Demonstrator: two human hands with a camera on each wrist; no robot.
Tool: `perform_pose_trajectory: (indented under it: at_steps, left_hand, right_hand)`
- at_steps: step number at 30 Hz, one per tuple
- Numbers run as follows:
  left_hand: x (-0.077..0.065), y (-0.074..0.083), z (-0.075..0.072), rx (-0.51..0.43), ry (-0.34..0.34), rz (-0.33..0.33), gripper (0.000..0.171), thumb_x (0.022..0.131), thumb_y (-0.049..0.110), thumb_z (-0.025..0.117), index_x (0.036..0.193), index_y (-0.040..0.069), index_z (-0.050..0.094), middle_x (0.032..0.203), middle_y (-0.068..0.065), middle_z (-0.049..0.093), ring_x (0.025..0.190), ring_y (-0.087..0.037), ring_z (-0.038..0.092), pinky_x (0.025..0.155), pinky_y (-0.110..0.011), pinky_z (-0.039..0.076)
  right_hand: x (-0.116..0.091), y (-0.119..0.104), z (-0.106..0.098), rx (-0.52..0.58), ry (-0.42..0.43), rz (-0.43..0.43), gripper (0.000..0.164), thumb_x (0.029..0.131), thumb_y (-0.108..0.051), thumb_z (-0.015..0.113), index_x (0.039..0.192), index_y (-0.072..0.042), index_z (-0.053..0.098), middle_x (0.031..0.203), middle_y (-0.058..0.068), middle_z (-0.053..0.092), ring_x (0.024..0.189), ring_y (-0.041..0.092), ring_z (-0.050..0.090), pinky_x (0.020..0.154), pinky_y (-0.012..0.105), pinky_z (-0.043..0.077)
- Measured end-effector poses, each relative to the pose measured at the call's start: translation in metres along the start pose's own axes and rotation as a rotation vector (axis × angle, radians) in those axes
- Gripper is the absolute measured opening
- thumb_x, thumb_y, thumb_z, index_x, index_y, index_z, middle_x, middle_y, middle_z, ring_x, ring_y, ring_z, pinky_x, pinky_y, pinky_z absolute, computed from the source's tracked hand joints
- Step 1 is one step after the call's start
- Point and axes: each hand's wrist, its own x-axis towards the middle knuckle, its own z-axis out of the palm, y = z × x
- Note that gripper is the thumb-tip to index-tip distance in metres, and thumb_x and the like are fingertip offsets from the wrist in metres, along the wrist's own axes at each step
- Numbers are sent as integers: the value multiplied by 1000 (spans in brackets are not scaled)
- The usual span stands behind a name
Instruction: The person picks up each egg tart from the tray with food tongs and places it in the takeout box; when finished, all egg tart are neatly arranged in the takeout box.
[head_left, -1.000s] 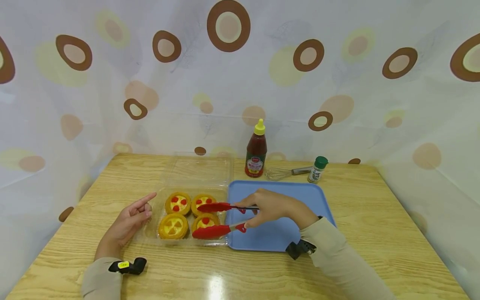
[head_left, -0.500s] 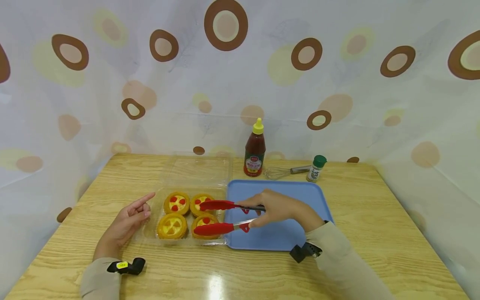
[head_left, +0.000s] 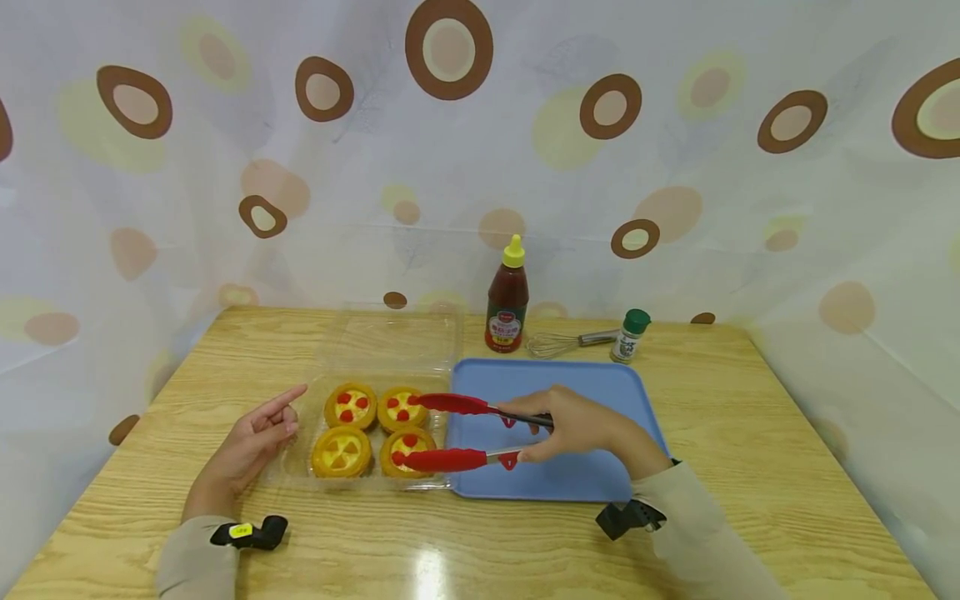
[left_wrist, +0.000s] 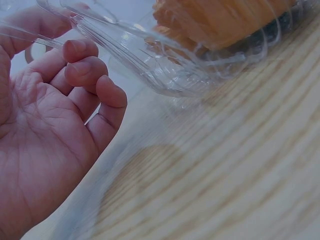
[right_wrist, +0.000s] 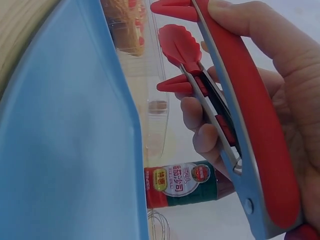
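My left hand (head_left: 251,446) is at the left edge of a hinged clear plastic container (left_wrist: 175,85). In the left wrist view, thumb and curled fingers pinch its rim; in the head view, the index finger points out straight. Several round egg tarts with red and yellow tops sit in it, among them the near right tart (head_left: 401,442) and the far right tart (head_left: 393,402). My right hand (head_left: 573,425) grips red-tipped tongs (head_left: 453,460) above the tray. Their two heads are spread, overlapping the right-hand tarts, and nothing shows gripped between them.
A blue tray (head_left: 607,379) adjoins the container on the right. Behind stand a sauce bottle (head_left: 506,304) with a yellow cap and a green-capped spice jar (head_left: 630,336). Between them lies a whisk (head_left: 570,343). The container's lid (head_left: 393,337) lies folded back toward the patterned curtain.
My right hand has shifted right with the tongs, drawing their spread heads back from the right-hand tarts. The left hand stays at the container's edge.
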Motion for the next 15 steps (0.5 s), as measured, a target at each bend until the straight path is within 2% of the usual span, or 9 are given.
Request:
perform_pose_trajectory:
  at_steps: [4, 7, 13, 15]
  left_hand:
    - [0, 0, 0, 0, 1, -2, 54, 95, -12, 38, 140, 16, 47, 89, 6, 50, 76, -4, 47, 69, -16, 42]
    - [1, 0, 0, -1, 2, -2, 54, 95, -12, 37, 140, 16, 47, 89, 5, 50, 76, -4, 47, 69, -16, 42]
    - [0, 0, 0, 8, 2, 3, 54, 95, -12, 37, 140, 16, 46, 89, 5, 49, 76, -4, 47, 69, -16, 42]
    - [-1, 0, 0, 9, 4, 2, 54, 95, -12, 37, 140, 16, 46, 89, 5, 49, 76, -4, 46, 69, -16, 42]
  right_hand:
    - [-10, 3, 0, 4, 23, 16, 68, 80, -29, 76, 136, -2, 50, 91, 11, 63, 60, 4, 40, 49, 20, 33]
    - [-18, 5, -1, 4, 41, 19, 69, 80, -29, 76, 137, -1, 49, 86, 11, 61, 59, 4, 40, 49, 20, 35]
    - [-37, 9, -1, -7, 71, 69, 72, 80, -31, 76, 139, -3, 46, 114, 13, 61, 63, 9, 43, 53, 22, 39]
    - [-44, 10, -1, -3, 80, 101, 74, 80, -32, 76, 140, -4, 45, 118, 13, 59, 64, 12, 44, 54, 22, 39]
